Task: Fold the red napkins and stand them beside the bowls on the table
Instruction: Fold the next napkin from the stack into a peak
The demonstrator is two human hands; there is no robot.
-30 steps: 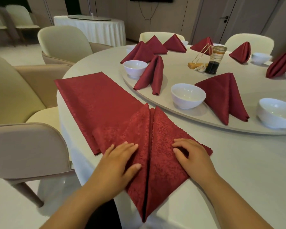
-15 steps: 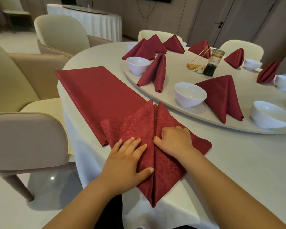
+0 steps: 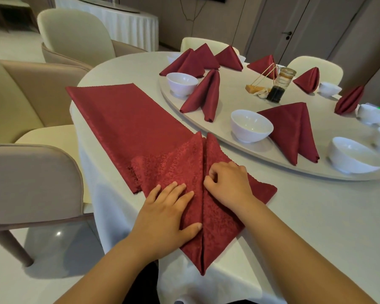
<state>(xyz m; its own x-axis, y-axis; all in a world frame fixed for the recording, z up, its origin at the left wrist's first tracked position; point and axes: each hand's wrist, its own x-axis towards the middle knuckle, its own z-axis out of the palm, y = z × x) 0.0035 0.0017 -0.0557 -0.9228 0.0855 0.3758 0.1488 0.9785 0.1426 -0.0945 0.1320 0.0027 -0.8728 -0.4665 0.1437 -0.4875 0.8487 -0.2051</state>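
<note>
A red napkin [image 3: 219, 224] lies folded into a diamond at the table's near edge, its point hanging over the tablecloth. My left hand [image 3: 167, 218] presses flat on its left flap. My right hand [image 3: 228, 183] has curled fingers and pinches the inner edge of the right flap at the centre seam. A pile of flat red napkins [image 3: 123, 123] lies underneath, stretching to the far left. Folded napkins stand beside white bowls on the turntable: one napkin [image 3: 204, 95] by a bowl [image 3: 181, 83], another napkin [image 3: 292, 130] by a bowl [image 3: 251, 125].
The round turntable [image 3: 235, 99] carries several more standing napkins, bowls such as a bowl [image 3: 355, 156], and a sauce bottle [image 3: 279, 86] near a chopstick rest. Beige chairs [image 3: 31, 183] crowd the table's left side. A second covered table stands far back.
My right hand moved from the napkin's right flap inward to the centre seam and curled its fingers on the edge. My left hand stayed pressed on the left flap.
</note>
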